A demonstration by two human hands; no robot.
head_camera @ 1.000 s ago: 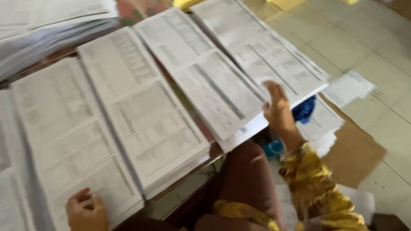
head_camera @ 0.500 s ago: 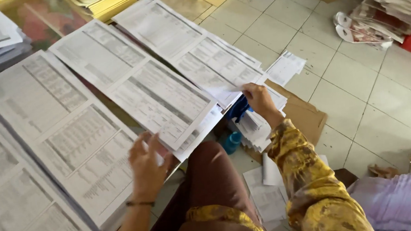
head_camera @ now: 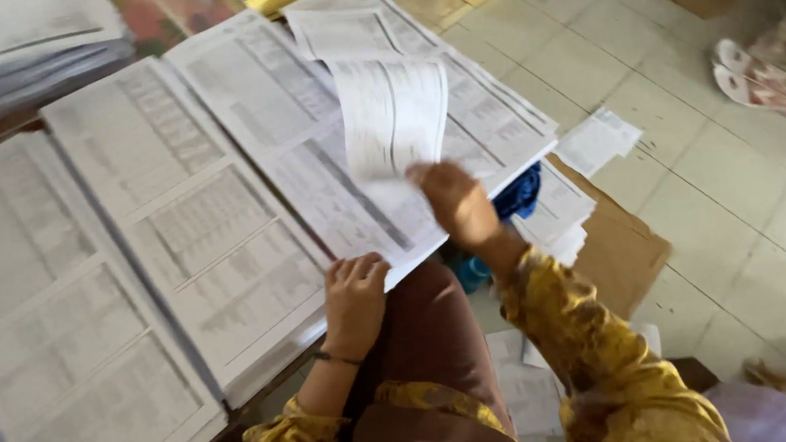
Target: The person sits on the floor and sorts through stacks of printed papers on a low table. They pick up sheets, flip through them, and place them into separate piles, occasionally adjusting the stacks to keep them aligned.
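- Right hand [head_camera: 457,207] pinched on lifted sheet [head_camera: 390,116].
- Left hand [head_camera: 355,297] pressed flat, fingers apart, on stack [head_camera: 312,176] edge.
- Best lifted singly, stack pinned.

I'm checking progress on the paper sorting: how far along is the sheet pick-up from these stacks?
Done: hard to tell; no gathered set shows. In hand: the right hand lifts a printed sheet off the far-right stack, the sheet curling upward, while the left hand rests on the near edge of the neighbouring stack. Left: thick stacks remain across the table.
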